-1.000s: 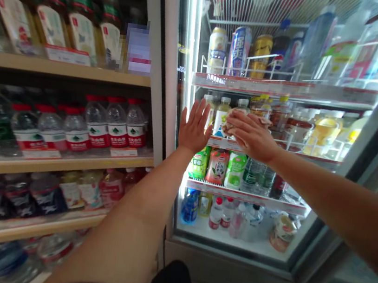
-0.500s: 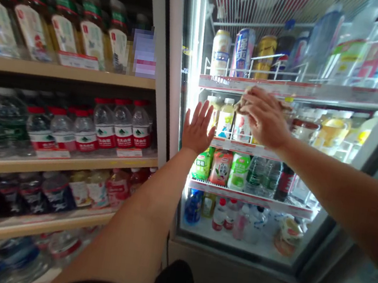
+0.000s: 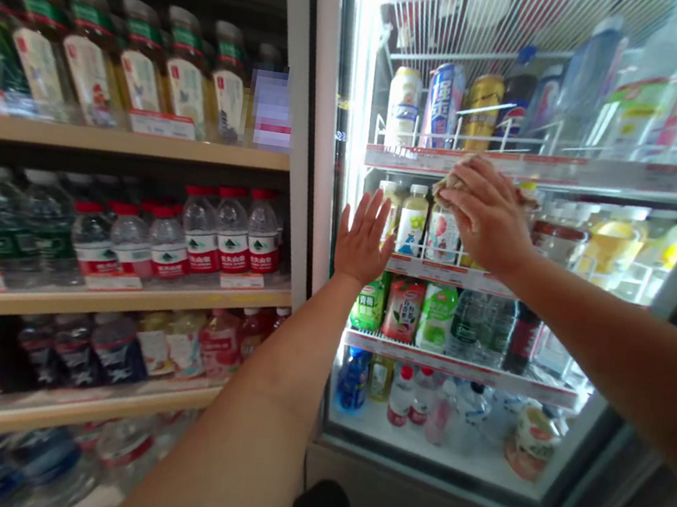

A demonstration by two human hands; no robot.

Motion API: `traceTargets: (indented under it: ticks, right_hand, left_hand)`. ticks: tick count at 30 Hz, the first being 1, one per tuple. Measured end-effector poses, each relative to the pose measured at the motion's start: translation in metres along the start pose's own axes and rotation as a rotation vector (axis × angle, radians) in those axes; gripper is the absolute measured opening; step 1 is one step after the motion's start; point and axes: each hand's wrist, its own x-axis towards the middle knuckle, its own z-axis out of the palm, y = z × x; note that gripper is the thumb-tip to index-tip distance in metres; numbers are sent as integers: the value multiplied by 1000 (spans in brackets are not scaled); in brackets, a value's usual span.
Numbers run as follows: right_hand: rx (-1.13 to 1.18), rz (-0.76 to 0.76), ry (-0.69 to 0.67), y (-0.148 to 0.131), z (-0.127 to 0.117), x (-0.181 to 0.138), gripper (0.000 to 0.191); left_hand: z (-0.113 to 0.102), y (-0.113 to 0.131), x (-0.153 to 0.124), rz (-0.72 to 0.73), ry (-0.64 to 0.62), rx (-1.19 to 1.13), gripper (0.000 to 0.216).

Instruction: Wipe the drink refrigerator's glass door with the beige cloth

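Note:
In the head view, my right hand (image 3: pixel 490 216) is closed over a crumpled brownish cloth (image 3: pixel 449 187). It presses the cloth to the glass front of a lit drinks cooler (image 3: pixel 438 483), level with the second shelf. My left hand (image 3: pixel 365 242) lies flat with its fingers spread, near the cooler door's left side. Behind the hands, small bottles (image 3: pixel 413 222) with pale caps show through the glass. The palm of my right hand and part of the cloth are hidden.
To the left, wooden shelves (image 3: pixel 139 146) hold rows of drinks, among them red-capped water bottles (image 3: pixel 202 234). Cans (image 3: pixel 403 105) stand on the cooler's upper shelf, and cartons and bottles fill the ones below. A grey frame post (image 3: pixel 313 116) divides shelves and cooler.
The view has shifted a little, so shelves and cooler sit slightly further right and lower. Both hands stay at nearly the same places on the cooler front, the cloth still under my right hand.

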Motion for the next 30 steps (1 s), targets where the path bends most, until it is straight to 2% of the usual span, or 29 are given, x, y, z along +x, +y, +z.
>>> traceTargets:
  ticks: [2,3,6,8,14,16,19,21,25,27,30]
  right_hand:
    - [0,57,63,-3,2,0,28]
    - [11,43,46,-7,4,-6,28]
    - [60,-124,-134,-20,7,-27,33]
    - [78,-184,-199,-21,4,-30,39]
    - [10,71,28,-3,-8,-10,43]
    - [7,36,5,-7,-6,-19,43]
    - [62,-77,-151,-17,-5,-34,44]
    - [88,-90,-206,-16,-8,-32,45]
    - [43,53,-73,-1,-15,-9,43]
    - [28,96,-15,-2,-14,-7,43]
    - [50,22,-82,-13,-7,-21,38]
  left_hand:
    - [0,0,0,0,5,3,62]
    - [1,0,0,-1,7,3,62]
    - [1,0,-1,-2,10,1,62]
    - [2,-1,-1,-1,16,4,62]
    - [2,-2,-1,-4,12,-15,64]
    - [2,-2,-1,-4,13,-12,64]
    - [3,-2,-2,9,27,9,62]
    - [4,-3,-2,19,37,26,62]
    - [4,-2,-1,21,42,15,62]
    - [3,-2,-1,7,26,2,62]
    - [2,0,-1,-8,7,-4,62]
